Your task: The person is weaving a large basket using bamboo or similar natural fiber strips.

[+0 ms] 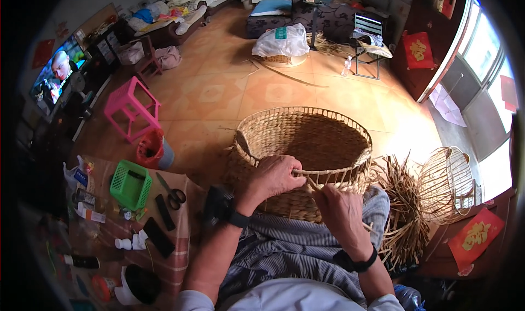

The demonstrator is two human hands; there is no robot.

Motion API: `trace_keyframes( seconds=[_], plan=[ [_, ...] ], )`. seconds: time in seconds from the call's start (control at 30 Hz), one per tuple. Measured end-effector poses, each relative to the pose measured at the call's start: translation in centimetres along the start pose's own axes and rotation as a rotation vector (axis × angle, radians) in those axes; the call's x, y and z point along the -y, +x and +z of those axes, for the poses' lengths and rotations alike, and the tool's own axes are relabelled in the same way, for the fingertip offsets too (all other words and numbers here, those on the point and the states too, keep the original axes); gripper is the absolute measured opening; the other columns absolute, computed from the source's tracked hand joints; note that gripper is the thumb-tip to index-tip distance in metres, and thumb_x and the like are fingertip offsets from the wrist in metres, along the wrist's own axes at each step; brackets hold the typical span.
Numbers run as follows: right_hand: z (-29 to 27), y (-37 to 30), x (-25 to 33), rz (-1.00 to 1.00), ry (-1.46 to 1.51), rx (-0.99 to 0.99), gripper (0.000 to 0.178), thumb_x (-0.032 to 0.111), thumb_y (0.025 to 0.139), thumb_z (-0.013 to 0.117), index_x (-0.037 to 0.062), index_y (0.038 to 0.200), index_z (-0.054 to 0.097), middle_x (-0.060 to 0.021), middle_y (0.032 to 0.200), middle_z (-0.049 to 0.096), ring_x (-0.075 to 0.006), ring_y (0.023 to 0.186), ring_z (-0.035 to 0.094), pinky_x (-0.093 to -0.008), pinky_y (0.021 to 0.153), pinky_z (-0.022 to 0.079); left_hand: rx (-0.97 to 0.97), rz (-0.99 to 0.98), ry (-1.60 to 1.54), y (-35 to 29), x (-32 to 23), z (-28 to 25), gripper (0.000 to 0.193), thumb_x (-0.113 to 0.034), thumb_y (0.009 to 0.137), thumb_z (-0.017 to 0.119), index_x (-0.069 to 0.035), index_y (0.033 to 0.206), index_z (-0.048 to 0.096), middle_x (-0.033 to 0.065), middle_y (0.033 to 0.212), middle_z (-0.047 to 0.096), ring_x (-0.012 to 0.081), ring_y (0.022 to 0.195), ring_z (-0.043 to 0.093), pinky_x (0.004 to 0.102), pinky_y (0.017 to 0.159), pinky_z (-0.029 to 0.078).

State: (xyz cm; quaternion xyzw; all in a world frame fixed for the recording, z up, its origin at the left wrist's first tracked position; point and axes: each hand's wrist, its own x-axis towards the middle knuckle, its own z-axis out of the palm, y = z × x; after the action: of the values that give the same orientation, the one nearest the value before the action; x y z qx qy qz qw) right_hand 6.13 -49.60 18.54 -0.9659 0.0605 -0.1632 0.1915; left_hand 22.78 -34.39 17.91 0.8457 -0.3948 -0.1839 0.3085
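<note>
A large round woven basket (262,130) of tan plant fibre rests on my lap, its mouth facing up. Thin bare uprights show between the weave and the rim. My left hand (276,175) is closed on the near rim, fingers curled over it. Just to its right, my right hand (338,208) pinches a strand of straw (311,183) against the rim's outer side. Both hands are close together but apart. The strand's far end is hidden by the fingers. Dark bands circle both wrists.
At right lie a heap of dry straw (407,218) and a wire-frame basket (445,185). A cloth-covered table at left bears a green plastic basket (131,185), scissors (175,197) and bottles. Beyond stand a bin (164,153), a pink stool (131,106) and a bag-covered basket (281,42).
</note>
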Motion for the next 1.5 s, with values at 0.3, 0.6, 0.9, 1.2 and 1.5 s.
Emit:
trace_keyframes(
  seconds=[0.3,0.6,0.9,1.2,1.5],
  plan=[
    [1.3,0.5,0.4,-0.1,-0.013,-0.045,0.017,0.012,0.094,0.064,0.0074,0.082,0.054,-0.0149,0.057,0.057,-0.0372,0.051,0.061,-0.0488,0.047,0.043,0.126,0.094,0.149,1.4,0.2,-0.2,0.034,-0.026,0.086,0.064,-0.007,0.111,0.076,0.018,0.096,0.074,0.0338,0.087,0.071,0.0434,0.079,0.055],
    [1.7,2.6,1.3,-0.185,0.079,0.034,0.007,0.01,0.094,0.06,0.0053,0.097,0.056,-0.018,0.059,0.06,-0.0417,0.054,0.063,-0.0519,0.05,0.046,0.639,0.066,-0.458,5.4,5.0,-2.8,0.039,-0.036,0.106,0.061,-0.005,0.127,0.074,-0.0014,0.097,0.073,0.0062,0.076,0.062,0.0238,0.071,0.053],
    [2.3,2.6,0.4,-0.182,-0.051,0.028,0.009,0.009,0.091,0.064,0.0074,0.1,0.061,-0.0165,0.061,0.062,-0.0413,0.058,0.064,-0.0525,0.055,0.044,0.698,0.04,-0.508,8.2,5.8,0.0,0.035,-0.031,0.093,0.078,-0.001,0.11,0.079,-0.0027,0.085,0.075,0.0057,0.074,0.062,0.0278,0.066,0.051],
    [0.6,2.4,1.9,-0.212,-0.071,0.056,0.014,0.016,0.094,0.067,0.0065,0.085,0.061,-0.0175,0.06,0.06,-0.0394,0.056,0.062,-0.0516,0.056,0.043,0.588,-0.075,-0.414,8.1,5.7,0.3,0.024,-0.022,0.083,0.083,-0.008,0.103,0.084,0.0014,0.078,0.076,0.012,0.062,0.065,0.0311,0.055,0.05],
    [-0.2,9.1,-1.4,-0.269,-0.084,-0.061,0.016,0.016,0.084,0.072,0.0045,0.073,0.07,-0.0176,0.065,0.065,-0.0381,0.067,0.067,-0.0447,0.057,0.049,0.434,-0.015,-0.341,7.5,6.5,1.5,0.02,-0.025,0.083,0.074,-0.007,0.089,0.081,0.0046,0.075,0.075,0.014,0.064,0.065,0.0346,0.061,0.052]
  ],
)
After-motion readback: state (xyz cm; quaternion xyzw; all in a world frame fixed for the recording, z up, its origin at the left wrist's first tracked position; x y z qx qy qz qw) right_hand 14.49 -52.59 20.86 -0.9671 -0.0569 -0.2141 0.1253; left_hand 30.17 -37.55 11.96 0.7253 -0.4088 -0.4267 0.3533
